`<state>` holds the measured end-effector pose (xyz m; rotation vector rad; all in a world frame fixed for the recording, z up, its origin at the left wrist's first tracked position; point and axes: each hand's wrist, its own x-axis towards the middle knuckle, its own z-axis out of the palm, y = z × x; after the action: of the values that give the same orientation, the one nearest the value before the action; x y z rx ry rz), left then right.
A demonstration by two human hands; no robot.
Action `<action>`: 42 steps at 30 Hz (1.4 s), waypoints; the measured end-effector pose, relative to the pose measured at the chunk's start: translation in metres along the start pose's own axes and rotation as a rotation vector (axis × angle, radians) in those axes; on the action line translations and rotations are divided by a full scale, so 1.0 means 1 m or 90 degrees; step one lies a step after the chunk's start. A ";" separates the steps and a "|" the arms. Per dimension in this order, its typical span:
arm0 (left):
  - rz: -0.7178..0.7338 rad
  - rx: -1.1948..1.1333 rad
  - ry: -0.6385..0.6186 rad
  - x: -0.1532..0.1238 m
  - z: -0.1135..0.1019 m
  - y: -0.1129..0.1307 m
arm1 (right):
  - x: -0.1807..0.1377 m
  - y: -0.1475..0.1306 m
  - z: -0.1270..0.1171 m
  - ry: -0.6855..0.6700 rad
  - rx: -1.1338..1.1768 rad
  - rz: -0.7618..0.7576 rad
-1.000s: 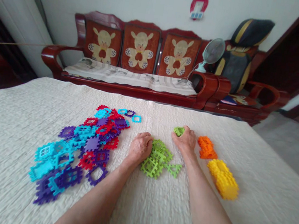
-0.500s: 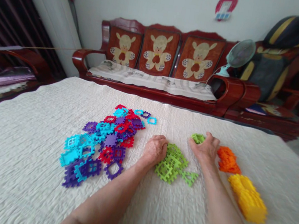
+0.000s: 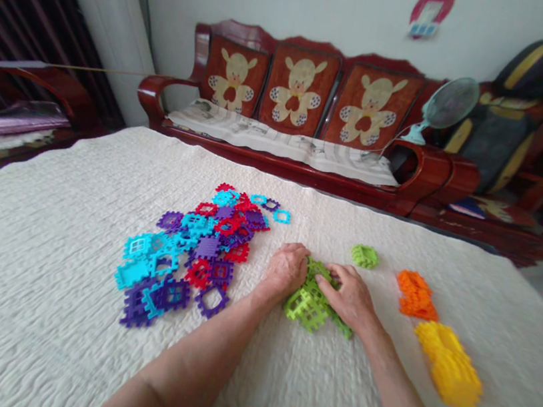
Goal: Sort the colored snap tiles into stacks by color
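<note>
Cloth (image 3: 72,216), cream and quilted, spreads before you. Left of you lies a mixed heap (image 3: 207,248) of blue, purple and red pieces. Between your hands sits a green pile (image 3: 307,308), without a clear long axis; neither hand is nearer. Your left hand (image 3: 286,269) curls against its left edge, your right hand (image 3: 348,296) rests over its right side; whether either grips a piece, you cannot tell. Beyond your right hand stands a small green stack (image 3: 365,256).

The bare left hand (image 3: 287,268) is knuckles-up, fingers curled; just right of it, the bare right hand (image 3: 350,298) points leftward, thumb and fingers parted. Bare forearms (image 3: 195,348) extend behind both.
</note>
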<state>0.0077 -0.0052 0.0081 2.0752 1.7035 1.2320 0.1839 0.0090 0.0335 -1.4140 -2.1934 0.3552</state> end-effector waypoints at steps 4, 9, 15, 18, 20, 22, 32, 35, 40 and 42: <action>0.001 -0.006 0.013 0.001 0.001 -0.001 | 0.003 -0.002 0.000 -0.022 0.042 0.032; 0.012 -0.003 0.016 0.002 -0.002 0.002 | 0.005 -0.002 0.000 -0.022 0.060 0.081; 0.000 -0.030 0.055 0.001 -0.001 -0.001 | 0.002 -0.008 0.000 -0.022 0.102 0.001; -0.023 -0.035 0.079 0.001 0.001 -0.003 | 0.001 -0.012 0.001 -0.003 0.123 -0.021; -0.039 -0.036 0.080 0.001 0.001 -0.002 | 0.000 -0.013 0.002 0.013 0.154 -0.019; -0.049 -0.036 0.073 0.001 -0.001 -0.001 | -0.002 -0.012 0.002 0.022 0.201 0.007; -0.042 -0.022 0.040 0.003 -0.004 0.001 | 0.001 -0.004 -0.004 0.032 0.427 0.173; -0.042 -0.019 0.034 0.003 -0.003 -0.001 | 0.001 -0.005 -0.005 0.015 0.456 0.177; -0.035 -0.018 0.031 0.002 -0.003 -0.002 | -0.001 -0.007 -0.006 0.012 0.465 0.149; -0.034 -0.013 0.028 0.002 -0.003 -0.002 | 0.000 -0.005 -0.006 0.034 0.472 0.143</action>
<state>0.0044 -0.0036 0.0097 1.9915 1.7456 1.2827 0.1832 0.0064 0.0414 -1.2039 -1.5880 1.0636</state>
